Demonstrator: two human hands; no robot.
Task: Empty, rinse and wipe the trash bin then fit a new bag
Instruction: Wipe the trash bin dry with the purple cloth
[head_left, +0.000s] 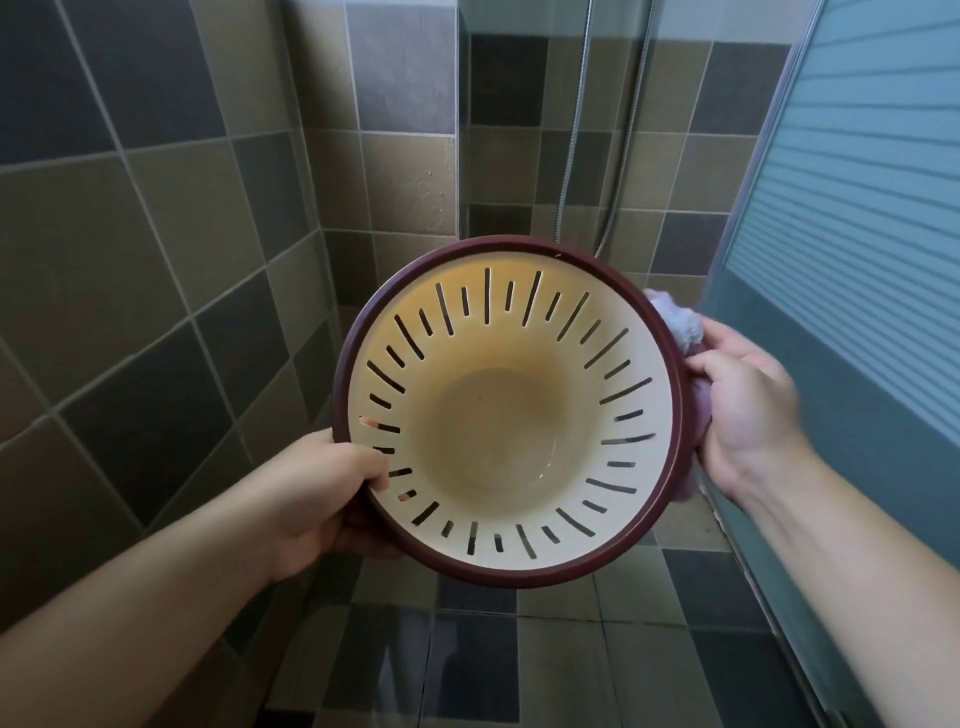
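- Here the trash bin (511, 415), cream inside with a dark maroon rim and narrow slots cut through its wall, is held in mid-air between both hands, above the tiled floor (519, 649)
- Its mouth faces up toward the camera, so its long axis runs almost straight away from the viewer, base farthest and tilted slightly toward the wall
- The left hand (322, 499) grips the lower left rim, thumb hooked over the edge onto the inner wall, fingers curled beneath; fingertips show pink through two slots
- The right hand (743, 410) is curled round a pale purple cloth (680, 322) and presses it against the bin's outer right side
- Most of the cloth is hidden behind the rim and the hand; the bin's outside wall cannot be seen at all
- The bottom looks glossy, though whether it is wet is hard to tell
- Around stand walls of brown, beige and grey tiles (156, 234), a shower hose (623, 156) hanging behind a glass panel, and a frosted striped door (857, 182) at right
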